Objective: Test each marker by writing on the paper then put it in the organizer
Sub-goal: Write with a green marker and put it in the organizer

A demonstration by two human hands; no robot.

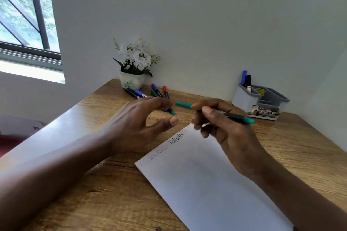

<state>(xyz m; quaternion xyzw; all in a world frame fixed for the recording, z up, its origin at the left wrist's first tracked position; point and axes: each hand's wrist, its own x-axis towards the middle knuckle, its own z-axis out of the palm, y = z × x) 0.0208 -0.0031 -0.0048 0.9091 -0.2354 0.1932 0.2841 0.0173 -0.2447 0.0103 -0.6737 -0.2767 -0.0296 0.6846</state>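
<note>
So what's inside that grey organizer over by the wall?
The organizer holds two upright markers in its left compartment: a blue marker and a black marker. A yellow label shows further right. Its walls hide the compartment floors.

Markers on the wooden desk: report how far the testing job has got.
Done: a blue marker and a black-capped marker stand in the grey plastic organizer, and scribbles line the white paper sheet's edge. In hand: the right hand grips a green-ended black marker. Left: several loose markers lie near the white flower pot.
</note>
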